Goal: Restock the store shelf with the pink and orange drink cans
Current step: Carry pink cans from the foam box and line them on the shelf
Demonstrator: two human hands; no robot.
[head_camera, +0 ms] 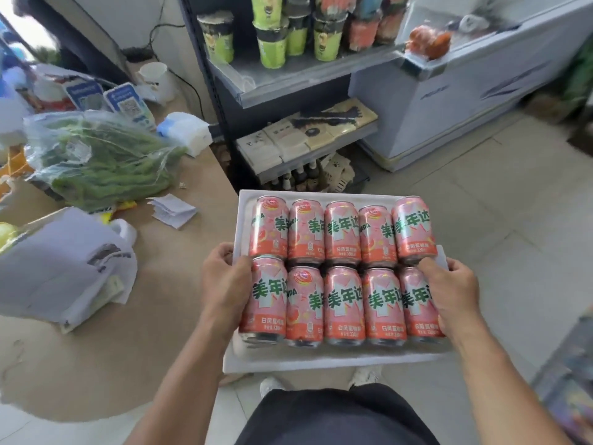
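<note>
**Shop floor: tray of pink cans held beside the counter**

On a pale tiled floor [481, 226] in a small shop, a person stands in white shoes [271, 385] and holds a white tray [321, 359] with both hands at waist height. The left hand [224, 277] grips the tray's left rim, thumb over the edge against the nearest can, and its other fingers are curled round the rim. The right hand [452, 290] grips the right rim the same way, with its thumb lying across the near-right can. In the tray, ten pink and orange cans [343, 300] lie label-up in two rows of five, packed side by side, with their tops pointing away.

The tray's left edge is just beside a tan counter [128, 348]. The counter carries a white bag [64, 271], folded paper slips [173, 210] and a clear bag of greens [102, 162], with blue QR signs [128, 104] behind it.

Beyond the tray stands a dark-framed shelf [288, 81]. Its upper level carries green and pink cups [272, 43], the next level down flat boxes [305, 133], and small bottles sit lower still. A white chest freezer [481, 91] stands to the shelf's right
</note>
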